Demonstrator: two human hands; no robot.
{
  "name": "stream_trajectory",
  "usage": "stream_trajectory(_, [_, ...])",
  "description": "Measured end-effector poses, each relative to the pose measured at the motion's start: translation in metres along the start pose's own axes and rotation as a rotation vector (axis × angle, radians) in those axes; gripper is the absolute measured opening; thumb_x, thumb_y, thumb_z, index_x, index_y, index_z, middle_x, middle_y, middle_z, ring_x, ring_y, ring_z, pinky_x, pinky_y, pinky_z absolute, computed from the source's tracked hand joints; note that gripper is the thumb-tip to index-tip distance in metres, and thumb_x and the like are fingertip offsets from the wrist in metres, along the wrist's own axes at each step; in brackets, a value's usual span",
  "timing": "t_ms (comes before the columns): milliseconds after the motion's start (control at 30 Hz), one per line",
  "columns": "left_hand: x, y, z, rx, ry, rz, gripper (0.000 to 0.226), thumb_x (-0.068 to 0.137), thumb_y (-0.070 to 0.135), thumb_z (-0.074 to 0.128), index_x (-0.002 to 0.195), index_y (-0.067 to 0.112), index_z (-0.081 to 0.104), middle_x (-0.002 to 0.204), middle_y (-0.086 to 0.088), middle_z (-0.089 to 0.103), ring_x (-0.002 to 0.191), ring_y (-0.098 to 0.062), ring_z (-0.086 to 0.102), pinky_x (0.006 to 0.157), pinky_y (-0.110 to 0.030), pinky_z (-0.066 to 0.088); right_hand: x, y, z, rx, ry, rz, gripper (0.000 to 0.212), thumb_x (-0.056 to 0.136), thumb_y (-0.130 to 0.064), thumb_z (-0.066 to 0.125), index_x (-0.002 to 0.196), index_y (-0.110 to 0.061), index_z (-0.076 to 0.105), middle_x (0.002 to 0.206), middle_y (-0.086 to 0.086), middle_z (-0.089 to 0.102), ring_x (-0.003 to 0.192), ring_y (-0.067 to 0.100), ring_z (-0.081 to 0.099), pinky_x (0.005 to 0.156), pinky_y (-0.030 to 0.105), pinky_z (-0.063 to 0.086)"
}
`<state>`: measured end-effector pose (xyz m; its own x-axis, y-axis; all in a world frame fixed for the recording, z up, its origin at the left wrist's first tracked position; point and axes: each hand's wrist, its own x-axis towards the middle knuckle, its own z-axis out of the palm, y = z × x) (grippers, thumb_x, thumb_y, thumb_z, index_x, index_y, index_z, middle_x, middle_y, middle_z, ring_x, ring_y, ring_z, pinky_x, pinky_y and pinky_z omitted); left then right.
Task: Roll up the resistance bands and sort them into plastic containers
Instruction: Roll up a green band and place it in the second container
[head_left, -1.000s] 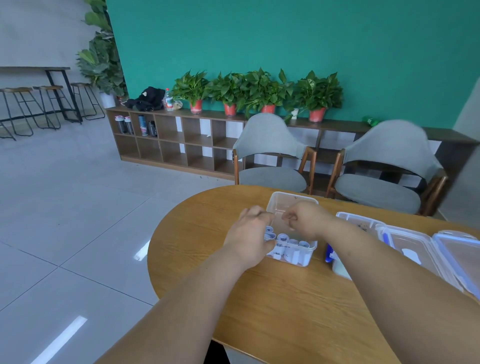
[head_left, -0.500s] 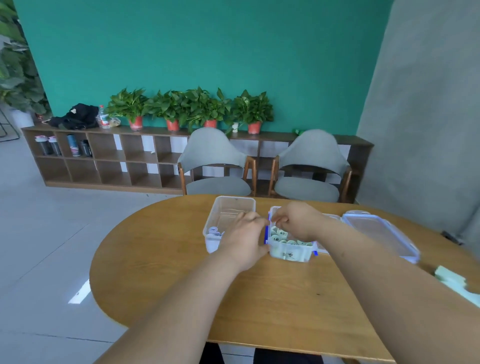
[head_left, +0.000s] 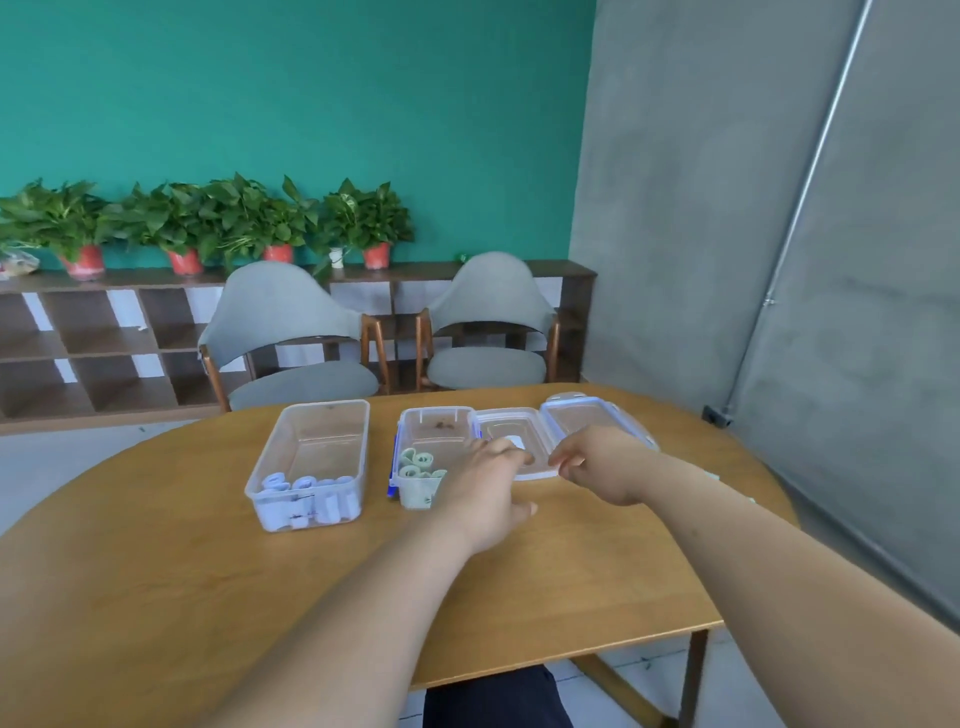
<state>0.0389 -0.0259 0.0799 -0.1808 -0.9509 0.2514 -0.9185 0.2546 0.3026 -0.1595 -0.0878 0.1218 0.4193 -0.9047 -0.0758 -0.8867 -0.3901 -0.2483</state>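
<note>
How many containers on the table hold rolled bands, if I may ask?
2: the left container holds pale blue rolls; the middle container, partly behind the left hand, holds green rolls.

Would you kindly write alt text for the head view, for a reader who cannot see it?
A person's left hand and right hand reach across a wooden table toward a clear lid beside two containers: the left container holds blue rolled bands, the right container green rolled bands.

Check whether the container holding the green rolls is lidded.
Open: the green-band container has no lid on it; its rolled bands show, and a clear lid lies beside it.
</note>
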Motion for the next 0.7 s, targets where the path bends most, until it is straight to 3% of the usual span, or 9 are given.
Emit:
stream_trajectory(133, [0.019, 0.034, 0.019, -0.009, -0.045, 0.053, 0.06, 0.094, 0.044, 0.074, 0.148, 0.03, 0.054, 0.146, 0.009, 0.049, 0.141, -0.018, 0.04, 0.112, -0.041, 0.043, -0.014, 0.042, -0.003, 0.044, -0.003, 0.083, 0.024, 0.103, -0.029, 0.057, 0.121, -0.037, 0.071, 0.114, -0.012, 0.071, 0.109, 0.015, 0.067, 0.093, 0.033, 0.055])
stream_trajectory(233, [0.033, 0.058, 0.034, -0.016, -0.085, 0.084, 0.061, 0.094, 0.043, 0.074, 0.15, 0.029, 0.052, 0.149, 0.008, 0.047, 0.143, -0.018, 0.039, 0.114, -0.04, 0.041, -0.025, 0.072, -0.005, 0.06, 0.012, 0.136, 0.025, 0.101, -0.029, 0.058, 0.121, -0.037, 0.071, 0.111, -0.013, 0.07, 0.103, 0.013, 0.064, 0.084, 0.028, 0.052])
stream_trajectory(400, [0.056, 0.09, 0.059, -0.008, -0.143, 0.137, 0.064, 0.095, 0.043, 0.073, 0.152, 0.025, 0.051, 0.15, 0.007, 0.046, 0.143, -0.019, 0.039, 0.117, -0.038, 0.038, -0.031, 0.123, 0.002, 0.076, 0.036, 0.266, 0.027, 0.096, -0.033, 0.063, 0.122, -0.033, 0.07, 0.114, -0.008, 0.072, 0.105, 0.017, 0.067, 0.094, 0.039, 0.058])
stream_trajectory(567, [0.072, 0.11, 0.09, -0.008, -0.211, 0.158, 0.065, 0.096, 0.044, 0.071, 0.154, 0.024, 0.049, 0.153, 0.006, 0.044, 0.144, -0.02, 0.037, 0.119, -0.037, 0.035, -0.035, 0.161, 0.018, 0.016, 0.032, 0.378, 0.046, 0.1, -0.037, 0.064, 0.144, -0.027, 0.058, 0.137, 0.001, 0.063, 0.122, 0.025, 0.061, 0.097, 0.036, 0.054])
stream_trajectory(700, [0.079, 0.118, 0.107, -0.011, -0.24, 0.172, 0.064, 0.098, 0.044, 0.069, 0.155, 0.025, 0.047, 0.154, 0.007, 0.043, 0.146, -0.018, 0.036, 0.121, -0.036, 0.034, -0.032, 0.184, 0.031, 0.054, 0.104, 0.47, 0.052, 0.1, -0.035, 0.063, 0.15, -0.03, 0.05, 0.135, 0.003, 0.062, 0.109, 0.025, 0.065, 0.083, 0.033, 0.055])
